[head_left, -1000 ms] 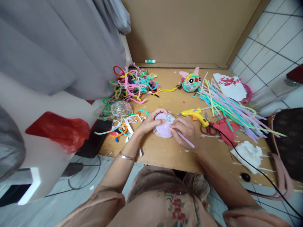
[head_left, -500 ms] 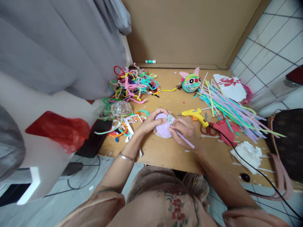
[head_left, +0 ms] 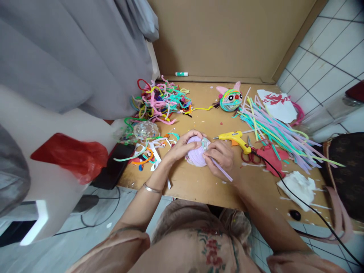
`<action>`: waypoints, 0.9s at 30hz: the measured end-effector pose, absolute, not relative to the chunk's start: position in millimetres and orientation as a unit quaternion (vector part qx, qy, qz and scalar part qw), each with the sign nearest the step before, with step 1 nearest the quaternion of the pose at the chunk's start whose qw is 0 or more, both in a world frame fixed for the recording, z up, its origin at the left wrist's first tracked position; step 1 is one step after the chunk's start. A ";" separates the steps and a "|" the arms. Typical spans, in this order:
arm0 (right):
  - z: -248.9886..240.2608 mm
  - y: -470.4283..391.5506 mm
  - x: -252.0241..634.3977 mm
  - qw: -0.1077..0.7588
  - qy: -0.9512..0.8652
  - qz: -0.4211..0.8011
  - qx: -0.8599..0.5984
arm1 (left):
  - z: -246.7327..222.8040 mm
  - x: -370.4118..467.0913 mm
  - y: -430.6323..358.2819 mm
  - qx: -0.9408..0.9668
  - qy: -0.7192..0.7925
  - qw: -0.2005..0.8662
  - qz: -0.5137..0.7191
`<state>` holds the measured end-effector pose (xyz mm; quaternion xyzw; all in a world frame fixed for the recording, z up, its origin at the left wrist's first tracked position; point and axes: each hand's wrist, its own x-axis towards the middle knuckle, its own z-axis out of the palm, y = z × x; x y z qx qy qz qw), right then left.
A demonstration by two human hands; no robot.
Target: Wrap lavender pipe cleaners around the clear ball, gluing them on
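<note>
My left hand point(head_left: 186, 144) is wrapped round the left side of a clear plastic ball partly covered in purple pipe cleaner point(head_left: 196, 153). A patch of bare, see-through plastic shows at its upper right, near my left fingertips. My right hand point(head_left: 220, 157) pinches a light purple pipe cleaner point(head_left: 223, 171) against the ball's right side; its free end sticks out toward the lower right. Just right of my right hand lies a yellow glue gun point(head_left: 234, 139), nozzle pointing left, with red-handled scissors point(head_left: 248, 156) partly beneath it.
A finished-looking animal ball point(head_left: 231, 99) with pink ears stands at the back. Straight pipe cleaners point(head_left: 284, 132) lie right; a tangled heap point(head_left: 162, 98) and clear ball point(head_left: 146, 130) lie left. The glue gun's black cord point(head_left: 301, 195) crosses the right edge near red felt point(head_left: 273, 157).
Almost nothing differs. My right hand has shifted very slightly, and the free end of the pipe cleaner sits a little lower and further left.
</note>
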<state>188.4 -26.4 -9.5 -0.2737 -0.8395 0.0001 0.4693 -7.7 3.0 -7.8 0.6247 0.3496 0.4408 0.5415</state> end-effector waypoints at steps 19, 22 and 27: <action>2.2 -25.4 189.7 0.483 -0.840 0.024 -0.245 | -2.2 -6.4 -0.5 0.647 0.337 0.537 0.424; 1.8 -25.1 189.7 0.489 -0.838 0.022 -0.243 | 0.7 -6.7 -2.1 0.653 0.341 0.529 0.421; 1.1 -25.8 190.3 0.478 -0.842 0.033 -0.248 | 4.2 -6.5 -4.5 0.646 0.335 0.531 0.434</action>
